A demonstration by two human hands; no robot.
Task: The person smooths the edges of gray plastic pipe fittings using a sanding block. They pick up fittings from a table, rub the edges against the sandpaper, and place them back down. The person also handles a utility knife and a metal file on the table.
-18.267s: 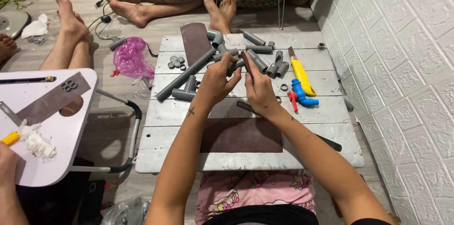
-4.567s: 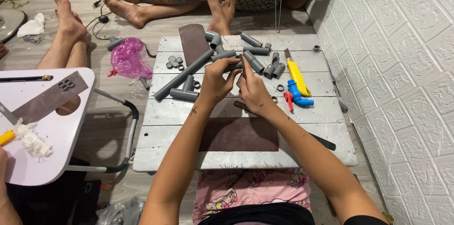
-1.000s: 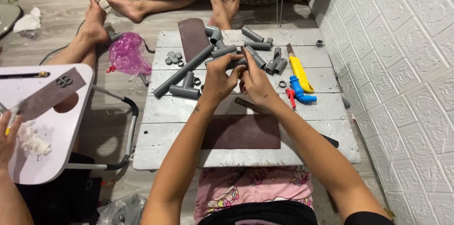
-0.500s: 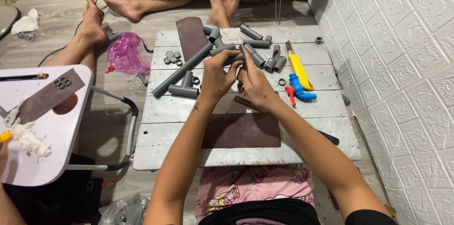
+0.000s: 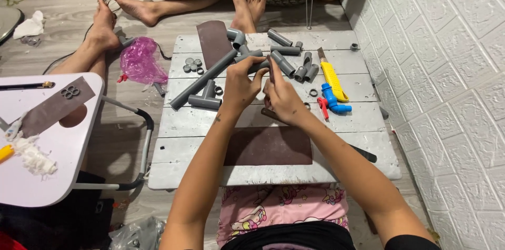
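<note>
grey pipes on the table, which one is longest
The long grey pipe lying diagonally left of the left hand; the other pieces around it are short cut lengths and fittings.

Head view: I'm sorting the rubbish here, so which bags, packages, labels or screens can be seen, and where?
Pink plastic bag: crumpled on the floor, left of the grey table.
Clear plastic bag: crumpled on the floor at the bottom edge, below the white table.
Labels, signs, screens: none visible.

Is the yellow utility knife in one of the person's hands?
No, the yellow utility knife lies on the grey table, right of both hands, which hold a grey pipe piece.
</note>
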